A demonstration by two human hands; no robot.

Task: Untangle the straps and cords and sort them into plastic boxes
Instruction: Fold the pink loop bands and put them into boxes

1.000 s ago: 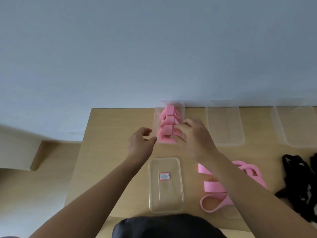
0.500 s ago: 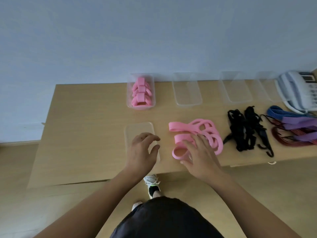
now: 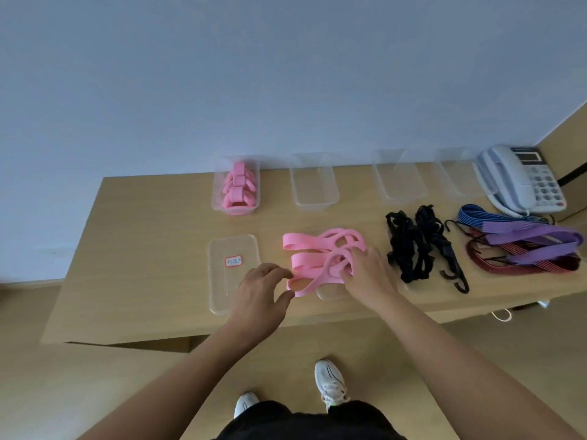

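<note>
From the head view, the right hand (image 3: pixel 368 281) lies on the tangle of flat pink elastic straps (image 3: pixel 317 258), fingertips bent into its loops; I cannot tell whether they pinch one. The left hand (image 3: pixel 260 293) hovers loosely spread and empty, thumb just beside the nearest loop. Beyond it stands a clear plastic box (image 3: pixel 219 198) holding folded pink straps.

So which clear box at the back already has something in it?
The leftmost box of the back row: it holds folded pink straps. The other three boxes in that row are empty.
</note>
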